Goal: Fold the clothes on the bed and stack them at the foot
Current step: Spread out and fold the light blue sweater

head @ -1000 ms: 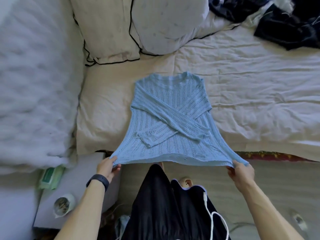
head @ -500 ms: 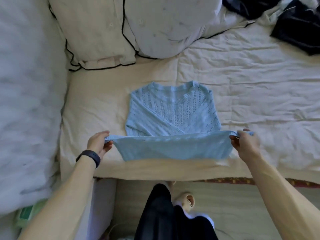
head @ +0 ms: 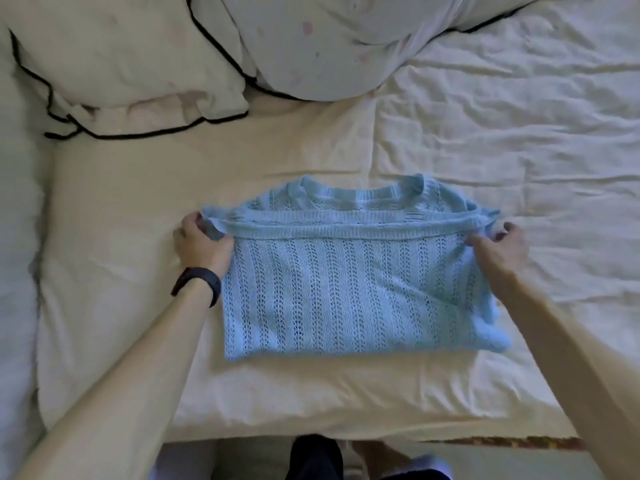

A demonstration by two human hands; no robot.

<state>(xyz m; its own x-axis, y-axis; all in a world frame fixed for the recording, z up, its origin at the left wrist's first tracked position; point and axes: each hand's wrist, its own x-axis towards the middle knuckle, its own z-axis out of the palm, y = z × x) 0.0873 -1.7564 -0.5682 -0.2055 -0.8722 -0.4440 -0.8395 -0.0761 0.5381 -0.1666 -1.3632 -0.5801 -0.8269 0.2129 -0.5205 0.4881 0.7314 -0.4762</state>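
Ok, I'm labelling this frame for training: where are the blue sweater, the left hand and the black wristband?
blue sweater (head: 346,299): head view, middle of the folded-over knit panel.
left hand (head: 201,247): head view, back of the hand, gripping the hem.
black wristband (head: 198,284): head view, band on the left wrist.

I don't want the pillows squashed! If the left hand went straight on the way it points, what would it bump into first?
Probably the black-edged pillow. The left hand, gripping the blue sweater, has only bare sheet ahead before it.
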